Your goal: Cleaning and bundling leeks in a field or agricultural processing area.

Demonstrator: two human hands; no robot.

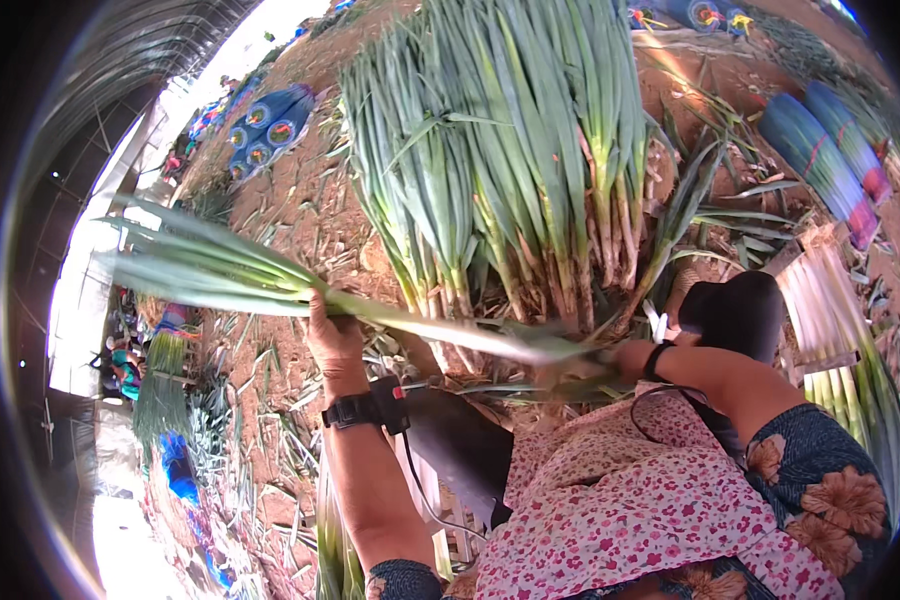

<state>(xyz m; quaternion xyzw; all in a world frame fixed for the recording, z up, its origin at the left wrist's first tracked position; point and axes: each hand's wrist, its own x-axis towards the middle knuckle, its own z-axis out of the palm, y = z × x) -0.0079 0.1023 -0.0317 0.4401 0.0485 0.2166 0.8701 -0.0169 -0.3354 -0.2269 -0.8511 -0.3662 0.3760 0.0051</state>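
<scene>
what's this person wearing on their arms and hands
Both hands are bare, no gloves. The left hand has a black wrist strap carrying a small black device with a red spot, and a thin cable runs down the forearm. The right hand has a plain black wristband. Short dark blue sleeves carry large orange flowers.

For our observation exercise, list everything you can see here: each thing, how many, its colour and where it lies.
held green onion stalk: one, pale green, across the middle, in both hands
green onion pile: many, green with whitish bases, top centre on the red soil
wrapped bundles: several, blue wrap, right edge
trimmed white stalks: a stack, white, right
wrist strap: one, black, left wrist
left hand: closed grip on the stalk
right hand: at the stalk's root end
</scene>
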